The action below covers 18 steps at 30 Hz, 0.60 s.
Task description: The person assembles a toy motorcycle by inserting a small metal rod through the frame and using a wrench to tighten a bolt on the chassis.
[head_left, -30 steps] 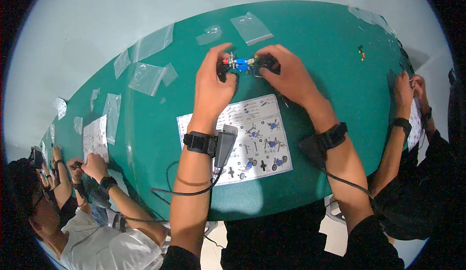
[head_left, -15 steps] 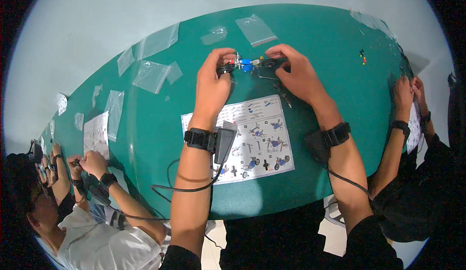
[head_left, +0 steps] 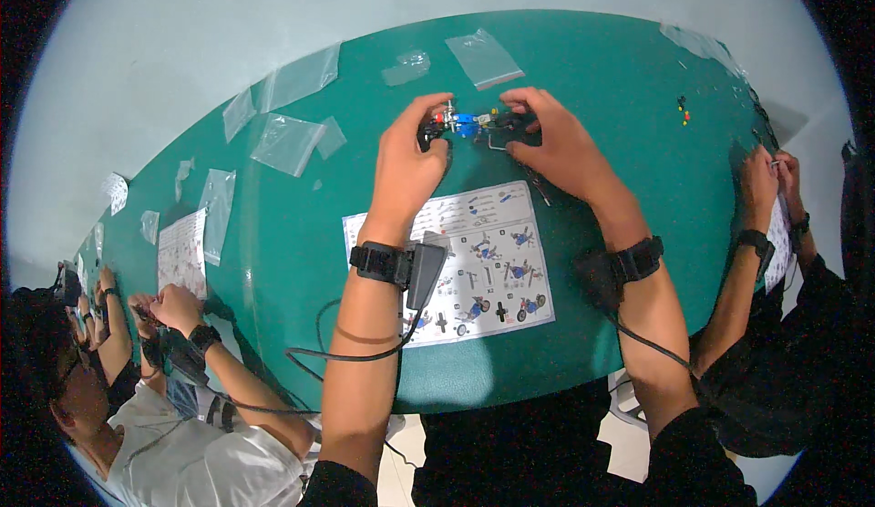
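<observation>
A small toy motorcycle (head_left: 468,125) with blue, red and silver parts lies crosswise between my hands over the table. My left hand (head_left: 407,165) curls its thumb and fingers round the left end, by a dark wheel and a red piece. Round the other end, at a dark wheel, bend the fingers of my right hand (head_left: 567,154); their exact contact is partly hidden. Beside the right thumb lies a thin bent metal piece (head_left: 497,148). A slim dark rod (head_left: 541,190) sticks out from under the right hand.
A printed instruction sheet (head_left: 497,206) lies between my forearms on the green table (head_left: 602,60). Plastic bags (head_left: 483,58) are scattered at the back and left. Tiny coloured parts (head_left: 684,115) sit at the right. Co-workers' hands (head_left: 175,306) work at the left and right edges.
My left hand has shifted slightly right along with the motorcycle's end. The right thumb has moved a little left and down, and the right hand covers more of the dark rod.
</observation>
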Each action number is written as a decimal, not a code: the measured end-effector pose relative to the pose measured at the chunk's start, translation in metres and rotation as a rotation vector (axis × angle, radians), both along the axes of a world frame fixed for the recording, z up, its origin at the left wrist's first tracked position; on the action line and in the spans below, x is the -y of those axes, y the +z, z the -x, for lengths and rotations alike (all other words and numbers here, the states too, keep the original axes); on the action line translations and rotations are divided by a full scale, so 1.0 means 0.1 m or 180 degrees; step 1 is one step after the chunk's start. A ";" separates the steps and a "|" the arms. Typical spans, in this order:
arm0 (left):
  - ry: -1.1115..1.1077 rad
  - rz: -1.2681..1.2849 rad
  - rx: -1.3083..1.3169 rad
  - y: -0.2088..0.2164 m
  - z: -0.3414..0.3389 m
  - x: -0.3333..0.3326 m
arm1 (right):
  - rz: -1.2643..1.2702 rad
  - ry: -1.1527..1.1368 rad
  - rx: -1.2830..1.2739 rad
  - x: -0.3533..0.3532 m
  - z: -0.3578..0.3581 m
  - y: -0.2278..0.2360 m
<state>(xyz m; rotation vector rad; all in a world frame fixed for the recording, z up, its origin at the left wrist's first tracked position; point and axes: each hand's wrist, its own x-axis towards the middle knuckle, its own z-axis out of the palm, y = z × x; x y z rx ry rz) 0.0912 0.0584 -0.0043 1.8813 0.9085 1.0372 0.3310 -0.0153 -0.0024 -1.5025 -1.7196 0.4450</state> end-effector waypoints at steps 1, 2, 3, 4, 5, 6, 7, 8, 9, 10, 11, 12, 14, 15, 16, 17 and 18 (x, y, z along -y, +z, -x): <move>0.0003 -0.0001 -0.0003 -0.01 0.01 -0.01 | 0.0036 -0.0031 -0.0032 -0.01 0.00 -0.02; 0.0032 -0.0049 -0.0051 -0.01 0.01 -0.01 | 0.0035 -0.0036 -0.0029 -0.01 -0.01 -0.03; 0.0060 -0.0097 -0.0098 0.00 0.00 -0.01 | 0.0002 -0.0082 -0.0023 0.00 -0.03 -0.04; 0.0054 -0.0098 -0.0095 0.00 -0.01 -0.01 | -0.0031 -0.0130 -0.0016 0.01 -0.05 -0.04; 0.0085 -0.0094 -0.0115 0.00 -0.01 0.00 | -0.0034 -0.0126 -0.0020 0.01 -0.06 -0.03; 0.0115 -0.0090 -0.0135 0.00 -0.01 0.00 | -0.0017 -0.0210 -0.0033 0.02 -0.06 -0.02; 0.0116 -0.0093 -0.0137 0.01 -0.01 0.00 | 0.0000 -0.0295 -0.0045 0.03 -0.06 0.00; 0.0113 -0.0055 -0.0150 0.03 -0.01 0.00 | -0.0007 -0.0299 -0.0042 0.05 -0.08 0.02; 0.0108 -0.0018 -0.0162 0.04 -0.02 0.00 | 0.0075 -0.0303 -0.0037 0.06 -0.10 0.05; 0.0103 -0.0024 -0.0159 0.02 -0.01 0.01 | 0.0156 -0.0309 -0.0031 0.08 -0.12 0.06; 0.0095 -0.0072 -0.0156 0.02 0.00 0.01 | 0.0146 -0.0320 -0.0027 0.09 -0.13 0.07; 0.0087 -0.0119 -0.0153 0.02 0.01 0.01 | 0.0038 -0.0305 0.0123 0.12 -0.13 0.08; 0.0088 -0.0122 -0.0163 0.03 0.00 0.01 | -0.0071 -0.0290 0.0275 0.14 -0.16 0.09; 0.0100 -0.0115 -0.0178 0.03 -0.01 0.02 | -0.0040 -0.0226 0.0265 0.15 -0.18 0.10; 0.0100 -0.0115 -0.0176 0.03 -0.01 0.01 | -0.0010 -0.0162 0.0255 0.16 -0.20 0.11; 0.0094 -0.0077 -0.0168 0.03 -0.01 0.01 | -0.0009 -0.0158 0.0253 0.16 -0.19 0.11; 0.0087 -0.0039 -0.0160 0.03 -0.01 0.01 | -0.0069 -0.0116 0.0226 0.17 -0.18 0.12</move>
